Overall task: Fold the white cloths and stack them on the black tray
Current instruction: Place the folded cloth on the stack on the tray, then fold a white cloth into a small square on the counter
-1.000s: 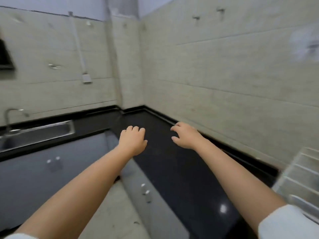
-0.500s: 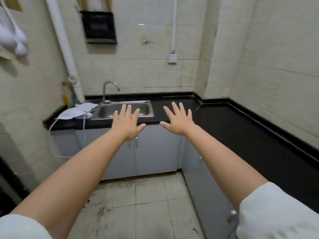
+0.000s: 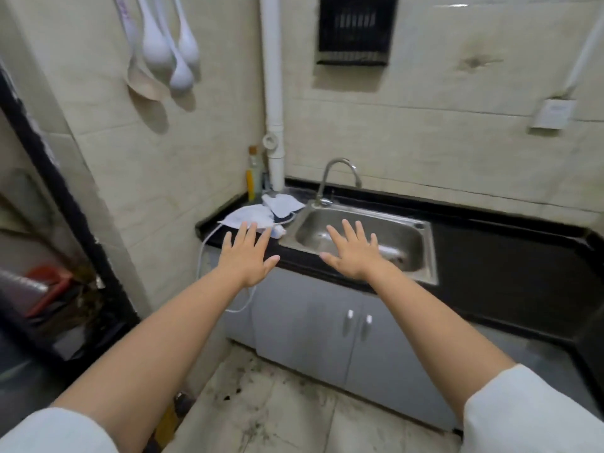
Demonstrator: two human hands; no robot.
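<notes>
Nearer now: two hands point(image 3: 299, 253), two white cloths point(image 3: 261, 212)

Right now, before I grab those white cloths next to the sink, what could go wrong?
The white cloths lie crumpled over a white cable; lifting them may drag it. They sit beside the sink, so an edge could slip in. No black tray shows yet. Both your left hand and right hand are empty.

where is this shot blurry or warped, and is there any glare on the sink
Head view: the edges smear, so the dark door frame and the clutter low on the left are soft, while the sink, tap and both open hands, left hand and right hand, are fairly sharp; the wide lens bends the counter and wall lines; the sink basin shows only mild bright streaks.
</notes>
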